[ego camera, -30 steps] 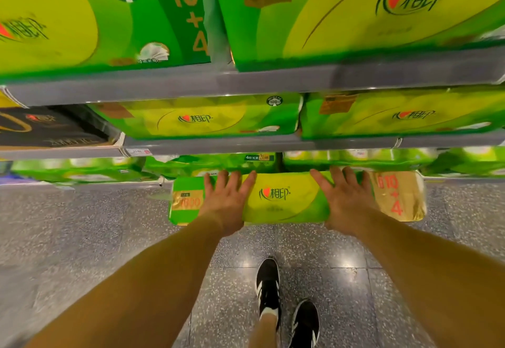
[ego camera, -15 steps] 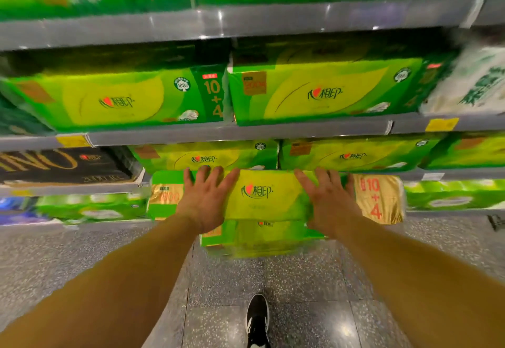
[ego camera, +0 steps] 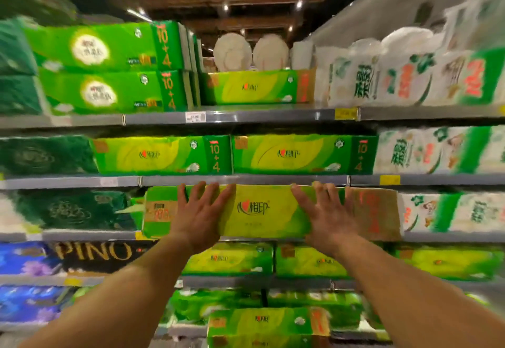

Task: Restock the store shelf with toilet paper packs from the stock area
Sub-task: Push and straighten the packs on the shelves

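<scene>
Toilet paper pack (ego camera: 269, 211), one, is being pressed against a shelf (ego camera: 87, 235) front by two flat, spread-fingered hands: left hand (ego camera: 198, 213), right hand (ego camera: 328, 215). Two matching packs (ego camera: 164, 154) are lying just above.

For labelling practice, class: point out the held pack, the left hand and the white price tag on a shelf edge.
held pack (ego camera: 262, 208): head view, yellow centre of its front face.
left hand (ego camera: 199, 216): head view, back of the hand.
white price tag (ego camera: 195, 117): head view, middle of the tag.
</scene>
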`<state>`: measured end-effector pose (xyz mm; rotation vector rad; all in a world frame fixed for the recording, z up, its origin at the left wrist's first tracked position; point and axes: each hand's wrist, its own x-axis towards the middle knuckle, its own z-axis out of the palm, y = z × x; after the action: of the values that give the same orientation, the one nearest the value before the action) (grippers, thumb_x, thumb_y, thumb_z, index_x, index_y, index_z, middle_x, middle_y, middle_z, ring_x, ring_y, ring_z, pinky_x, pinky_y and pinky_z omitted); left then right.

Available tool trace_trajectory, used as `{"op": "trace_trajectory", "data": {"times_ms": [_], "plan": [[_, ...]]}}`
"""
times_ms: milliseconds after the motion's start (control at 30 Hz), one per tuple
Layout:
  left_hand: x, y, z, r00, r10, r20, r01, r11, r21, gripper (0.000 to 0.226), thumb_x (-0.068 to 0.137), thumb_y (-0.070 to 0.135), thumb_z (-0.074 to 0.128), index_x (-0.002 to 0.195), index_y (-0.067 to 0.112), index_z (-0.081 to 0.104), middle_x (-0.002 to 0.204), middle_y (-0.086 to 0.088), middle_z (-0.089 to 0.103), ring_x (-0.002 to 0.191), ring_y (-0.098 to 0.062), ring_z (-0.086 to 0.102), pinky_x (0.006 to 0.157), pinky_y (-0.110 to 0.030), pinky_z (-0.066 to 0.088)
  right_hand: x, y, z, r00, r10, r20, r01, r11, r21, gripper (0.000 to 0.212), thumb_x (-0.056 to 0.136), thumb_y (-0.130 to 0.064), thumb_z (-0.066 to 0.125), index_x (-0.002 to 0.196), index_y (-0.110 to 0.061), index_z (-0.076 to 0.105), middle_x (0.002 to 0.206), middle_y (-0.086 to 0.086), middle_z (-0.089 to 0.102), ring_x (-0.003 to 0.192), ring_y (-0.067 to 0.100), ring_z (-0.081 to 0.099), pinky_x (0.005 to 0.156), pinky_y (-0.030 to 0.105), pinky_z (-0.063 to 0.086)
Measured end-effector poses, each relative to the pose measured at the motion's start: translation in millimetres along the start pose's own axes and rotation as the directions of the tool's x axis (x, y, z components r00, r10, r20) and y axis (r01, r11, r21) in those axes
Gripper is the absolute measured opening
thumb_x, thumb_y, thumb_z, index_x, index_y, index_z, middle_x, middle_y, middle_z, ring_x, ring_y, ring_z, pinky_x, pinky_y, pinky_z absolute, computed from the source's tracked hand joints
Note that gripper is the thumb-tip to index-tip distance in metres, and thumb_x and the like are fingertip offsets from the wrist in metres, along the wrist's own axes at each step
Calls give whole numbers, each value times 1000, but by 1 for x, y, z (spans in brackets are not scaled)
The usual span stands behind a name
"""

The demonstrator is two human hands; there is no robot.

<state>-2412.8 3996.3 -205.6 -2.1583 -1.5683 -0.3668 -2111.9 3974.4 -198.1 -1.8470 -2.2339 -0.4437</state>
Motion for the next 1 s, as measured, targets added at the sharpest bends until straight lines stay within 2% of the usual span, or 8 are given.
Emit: {"op": "trace_trajectory", "data": {"times_ms": [33, 167, 233, 367, 467, 633, 800, 1000], "plan": [[1, -4, -22, 998, 10, -64, -8, 1000, 24, 121, 74, 46, 76, 155, 40, -13, 159, -10, 31, 145, -40, 26, 117, -71, 10, 0, -1, -24, 995, -18, -99, 15, 999, -29, 127, 76, -54, 75, 143, -52, -33, 160, 13, 3, 145, 38, 2, 113, 67, -4], [15, -21, -86, 984, 29, -176, -14, 996, 88, 121, 67, 57, 79, 157, 37, 0, 150, -13, 43, 138, -43, 37, 113, -74, 17, -1, -4, -85, 974, -20, -225, 4, 997, -71, 125, 70, -46, 78, 148, -47, -21, 160, 16, 11, 144, 40, 8, 110, 68, -7], [22, -26, -118, 978, 27, -209, -4, 994, 113, 124, 61, 65, 79, 157, 35, 6, 147, -13, 44, 135, -43, 38, 111, -74, 19, -2, -7, -115, 961, -7, -278, -25, 994, -110, 131, 62, -46, 84, 152, -45, -11, 158, 19, 25, 143, 44, 20, 111, 73, 4], [32, -35, -152, 945, 55, -322, -8, 989, 146, 120, 59, 43, 84, 158, 31, 17, 143, -16, 47, 131, -43, 41, 110, -75, 21, -2, -9, -148, 935, 14, -354, -71, 986, -149, 135, 47, -47, 92, 157, -36, 15, 150, 22, 40, 133, 50, 40, 102, 77, 29], [35, -43, -161, 932, 51, -359, 2, 990, 144, 118, 59, 44, 84, 157, 31, 20, 142, -16, 47, 130, -42, 42, 110, -75, 22, 5, -12, -159, 926, -6, -378, -69, 980, -186, 138, 46, -47, 92, 157, -36, 11, 152, 22, 34, 136, 51, 37, 102, 77, 30], [54, -62, -156, 940, 60, -337, -4, 986, 164, 118, 64, 50, 81, 158, 33, 13, 142, -13, 43, 130, -41, 39, 110, -75, 21, 23, -18, -161, 908, -30, -419, -72, 972, -225, 133, 40, -46, 90, 155, -32, 25, 143, 22, 40, 129, 47, 37, 99, 76, 35], [92, -78, -137, 938, 56, -343, 5, 985, 173, 122, 60, 50, 84, 158, 32, 15, 140, -14, 44, 128, -41, 39, 108, -75, 25, 66, -16, -155, 924, -1, -383, -92, 971, -223, 131, 47, -49, 88, 156, -36, 15, 146, 21, 37, 132, 46, 35, 105, 75, 27], [176, -94, -110, 930, 37, -365, 38, 980, 194, 124, 67, 60, 79, 157, 37, -4, 148, -13, 39, 136, -40, 31, 112, -73, 20, 148, 11, -146, 915, -8, -404, -92, 970, -227, 120, 76, -52, 73, 154, -42, -17, 161, 16, 8, 146, 42, 12, 115, 70, 9]]}}
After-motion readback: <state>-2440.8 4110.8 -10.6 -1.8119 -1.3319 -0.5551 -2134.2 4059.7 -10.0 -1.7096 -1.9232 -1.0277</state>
